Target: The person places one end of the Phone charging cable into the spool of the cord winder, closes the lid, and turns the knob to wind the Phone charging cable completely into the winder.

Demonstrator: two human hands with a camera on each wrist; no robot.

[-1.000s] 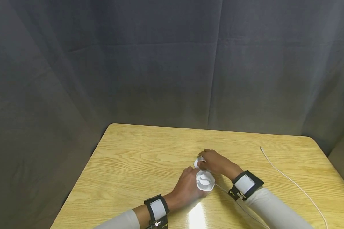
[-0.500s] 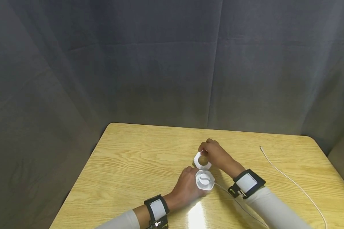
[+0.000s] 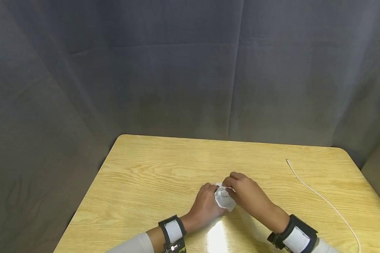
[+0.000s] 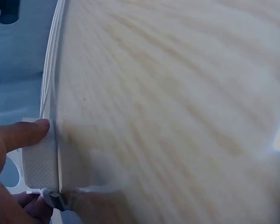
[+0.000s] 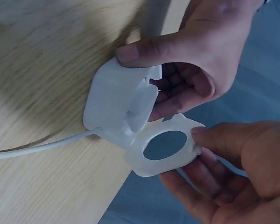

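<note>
A small white plastic case (image 3: 223,201) sits near the middle of the wooden table (image 3: 152,175), and both hands are on it. My left hand (image 3: 209,202) grips its base (image 5: 109,100), with the thumb (image 5: 130,52) on top and the fingers curled underneath. My right hand (image 3: 234,185) pinches the hinged lid (image 5: 165,148), a flat ring with a round hole, which stands part-way open from the base. A white cable (image 5: 32,150) leaves the case. In the left wrist view my thumb (image 4: 21,133) presses the case's textured side (image 4: 39,163).
The white cable (image 3: 320,197) trails across the right side of the table, and its free tip (image 3: 287,161) lies near the far right corner. A dark grey curtain (image 3: 190,70) hangs behind the table and to its left.
My right hand first lifted the ring lid up and away from the base. It has since drawn back towards me with the lid, and now lies close over the base. The left hand stayed put.
</note>
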